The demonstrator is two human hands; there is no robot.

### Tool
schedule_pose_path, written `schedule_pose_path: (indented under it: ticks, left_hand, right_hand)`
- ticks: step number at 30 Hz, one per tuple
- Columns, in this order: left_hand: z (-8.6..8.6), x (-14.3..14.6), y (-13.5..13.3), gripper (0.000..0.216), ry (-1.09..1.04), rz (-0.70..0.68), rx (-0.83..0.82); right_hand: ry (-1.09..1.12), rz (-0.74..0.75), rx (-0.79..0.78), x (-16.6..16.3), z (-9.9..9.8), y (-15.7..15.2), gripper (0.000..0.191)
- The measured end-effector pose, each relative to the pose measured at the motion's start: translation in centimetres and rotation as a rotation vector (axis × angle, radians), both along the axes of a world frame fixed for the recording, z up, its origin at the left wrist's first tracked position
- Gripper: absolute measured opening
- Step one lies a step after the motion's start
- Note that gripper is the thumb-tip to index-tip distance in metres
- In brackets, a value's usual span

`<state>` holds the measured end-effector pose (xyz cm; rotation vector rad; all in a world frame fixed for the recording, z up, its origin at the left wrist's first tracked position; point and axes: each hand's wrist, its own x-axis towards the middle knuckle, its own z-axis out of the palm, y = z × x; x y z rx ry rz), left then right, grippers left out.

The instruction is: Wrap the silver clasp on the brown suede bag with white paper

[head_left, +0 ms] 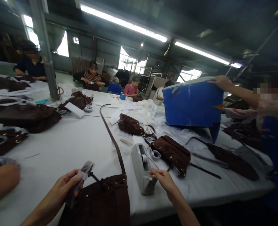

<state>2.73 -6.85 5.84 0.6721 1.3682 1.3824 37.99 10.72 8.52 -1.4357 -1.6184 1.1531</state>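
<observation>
My left hand is closed around a strap bundle wrapped in clear plastic with a white band. A dark cord runs from it to the brown drawstring bag lying below, at the table's near edge. The bag's long strap stretches away over the table. My right hand pinches at the cutter end of a grey tape dispenser, right of the bag. The thin tape end at my fingertips is hard to make out. A white roll sits inside the dispenser.
More brown bags lie right of the dispenser, others to the left. A co-worker at right holds a tilted blue bin over the white table. Another person's arm reaches in at left. A post stands beyond.
</observation>
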Motion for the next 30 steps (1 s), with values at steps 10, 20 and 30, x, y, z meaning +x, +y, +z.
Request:
schedule_pose_path:
  ticks: [10,20,30]
  left_hand:
    - [0.2,0.3,0.0,0.039,0.041,0.004,-0.012]
    - [0.4,-0.2,0.0,0.038,0.037,-0.079,-0.007]
    - [1.6,0.2,0.9,0.033,0.047,-0.037,0.095]
  right_hand:
    - [0.077,-0.071,0.031,0.2,0.8,-0.5,0.039]
    - [0.047,-0.175,0.019,1.1,-0.5,-6.0,0.044]
    - [-0.166,-0.214,0.022,-1.9,-1.8,-7.2,0.046]
